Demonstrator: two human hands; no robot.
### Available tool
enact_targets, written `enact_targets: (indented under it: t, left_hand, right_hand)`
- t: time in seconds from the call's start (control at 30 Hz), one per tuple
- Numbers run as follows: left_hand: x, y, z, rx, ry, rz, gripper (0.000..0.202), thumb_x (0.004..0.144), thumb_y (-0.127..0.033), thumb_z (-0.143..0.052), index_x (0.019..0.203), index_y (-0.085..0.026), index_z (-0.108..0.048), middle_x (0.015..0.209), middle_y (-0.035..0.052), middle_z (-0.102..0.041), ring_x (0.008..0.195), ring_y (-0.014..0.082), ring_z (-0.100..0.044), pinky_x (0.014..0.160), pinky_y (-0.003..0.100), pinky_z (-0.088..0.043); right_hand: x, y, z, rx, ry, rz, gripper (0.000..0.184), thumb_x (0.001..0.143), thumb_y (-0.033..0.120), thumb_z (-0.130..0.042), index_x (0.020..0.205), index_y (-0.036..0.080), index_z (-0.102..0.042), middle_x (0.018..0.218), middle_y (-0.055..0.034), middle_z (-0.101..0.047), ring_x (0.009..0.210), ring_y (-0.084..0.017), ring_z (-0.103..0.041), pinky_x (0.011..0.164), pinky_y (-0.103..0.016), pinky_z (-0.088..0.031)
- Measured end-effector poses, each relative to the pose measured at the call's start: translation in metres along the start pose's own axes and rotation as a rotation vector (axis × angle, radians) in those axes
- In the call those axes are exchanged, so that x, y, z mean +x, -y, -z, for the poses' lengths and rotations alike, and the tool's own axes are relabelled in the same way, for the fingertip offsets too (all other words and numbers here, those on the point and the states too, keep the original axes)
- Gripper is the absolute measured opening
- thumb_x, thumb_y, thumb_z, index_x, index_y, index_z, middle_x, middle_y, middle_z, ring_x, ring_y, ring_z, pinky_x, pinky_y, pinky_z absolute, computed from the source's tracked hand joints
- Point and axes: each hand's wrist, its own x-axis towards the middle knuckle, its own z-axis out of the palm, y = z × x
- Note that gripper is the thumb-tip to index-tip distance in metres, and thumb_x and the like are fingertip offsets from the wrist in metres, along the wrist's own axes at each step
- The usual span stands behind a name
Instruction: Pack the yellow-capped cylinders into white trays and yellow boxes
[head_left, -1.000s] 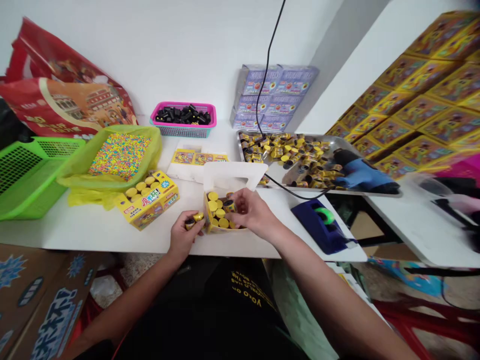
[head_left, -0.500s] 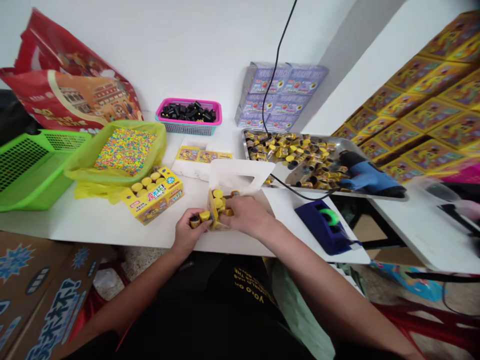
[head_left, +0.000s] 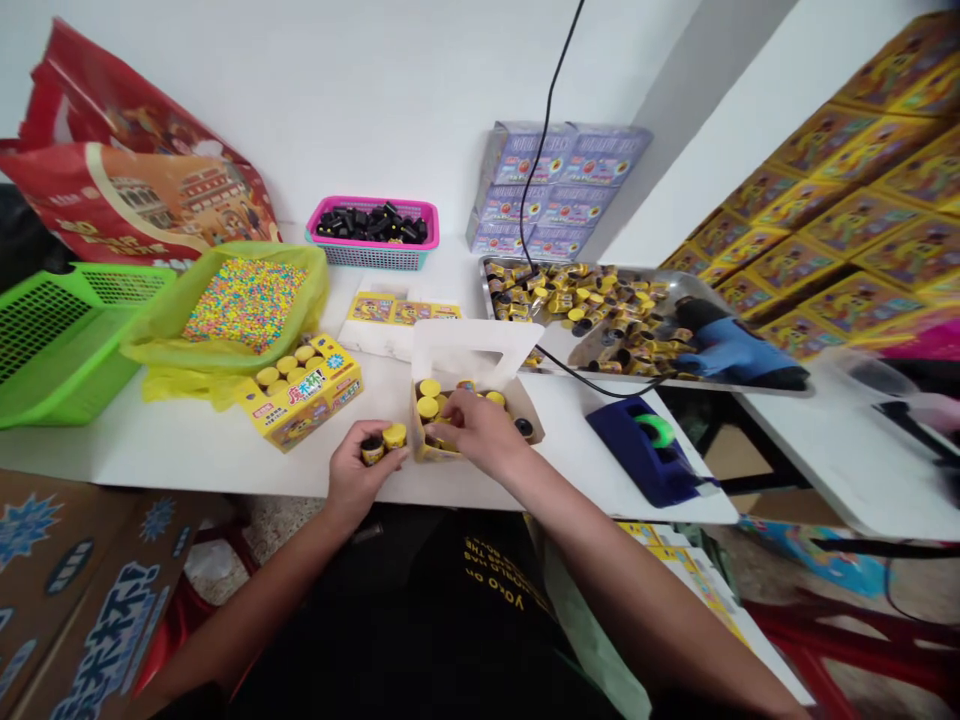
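Note:
Two small cups, one showing a yellow lid and one a black end, are held in my left hand, just left of an open carton. My right hand reaches into this carton, its fingers bent and closed about a yellow-lidded cup that they partly cover. Other yellow-lidded cups stand in the carton around my fingers, with a black-ended cup at its right end. The white lid flap with a cut-out stands up at the back.
A filled yellow carton stands left, near a bowl of coloured candies. Behind are a pink basket of black pieces and a metal tray of loose cups. A tape dispenser sits right, with a black cable nearby.
My left hand has moved left, away from the carton, with the two cups. My right hand has shifted slightly left within the carton, and more cups show at its right end.

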Motion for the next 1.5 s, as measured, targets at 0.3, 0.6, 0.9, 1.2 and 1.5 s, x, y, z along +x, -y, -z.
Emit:
enact_targets:
  t: [0.3, 0.6, 0.9, 1.2, 1.5]
  left_hand:
    - [0.001, -0.046, -0.007, 0.072, -0.043, -0.280, 0.041, 0.075, -0.027, -0.084, 0.110, -0.020, -0.065, 0.094, 0.0018, -0.071, 0.076, 0.0137, -0.069, 0.069, 0.025, -0.058]
    - [0.046, -0.073, -0.044, 0.256, 0.130, -0.371, 0.044, 0.072, -0.027, -0.080, 0.113, -0.022, -0.064, 0.091, 0.0015, -0.073, 0.081, 0.0156, -0.068, 0.076, 0.027, -0.055]
    - [0.053, -0.085, -0.030, -0.131, 0.108, 0.192, 0.030, 0.069, -0.041, -0.079, 0.078, -0.018, -0.062, 0.066, -0.0018, -0.063, 0.044, 0.0082, -0.054, 0.038, 0.018, -0.020]
    - [0.045, -0.093, -0.018, -0.318, 0.229, 0.133, 0.032, 0.073, -0.031, -0.068, 0.101, -0.016, -0.066, 0.084, 0.0051, -0.067, 0.068, 0.0169, -0.066, 0.051, 0.024, -0.047]
    - [0.056, -0.071, -0.057, 0.313, 0.348, -0.375, 0.047, 0.075, -0.020, -0.072, 0.119, -0.023, -0.056, 0.095, 0.0023, -0.069, 0.084, 0.0170, -0.066, 0.079, 0.031, -0.053]
  right_hand:
    - [0.000, -0.001, 0.009, 0.172, -0.099, 0.066, 0.017, 0.091, 0.026, -0.056, 0.075, 0.021, -0.058, 0.066, 0.0007, -0.062, 0.062, -0.015, -0.059, 0.061, -0.026, -0.041]
    - [-0.001, 0.020, 0.052, 0.246, 0.035, 0.319, 0.023, 0.079, 0.036, -0.073, 0.096, 0.019, -0.070, 0.084, -0.0004, -0.069, 0.074, -0.016, -0.060, 0.067, -0.026, -0.045]
    - [0.026, 0.019, 0.042, -0.532, 0.013, 0.137, 0.037, 0.082, 0.023, -0.073, 0.118, 0.015, -0.067, 0.110, -0.0164, -0.072, 0.100, -0.029, -0.066, 0.080, -0.034, -0.046]
    - [0.028, -0.002, 0.032, -0.314, -0.089, 0.254, 0.038, 0.082, 0.017, -0.074, 0.120, 0.015, -0.066, 0.120, -0.0144, -0.068, 0.115, -0.026, -0.061, 0.095, -0.036, -0.048]
    - [-0.005, 0.005, 0.047, 0.332, -0.012, 0.312, 0.032, 0.078, 0.040, -0.073, 0.101, 0.019, -0.071, 0.080, 0.0009, -0.067, 0.070, -0.014, -0.056, 0.067, -0.026, -0.043]
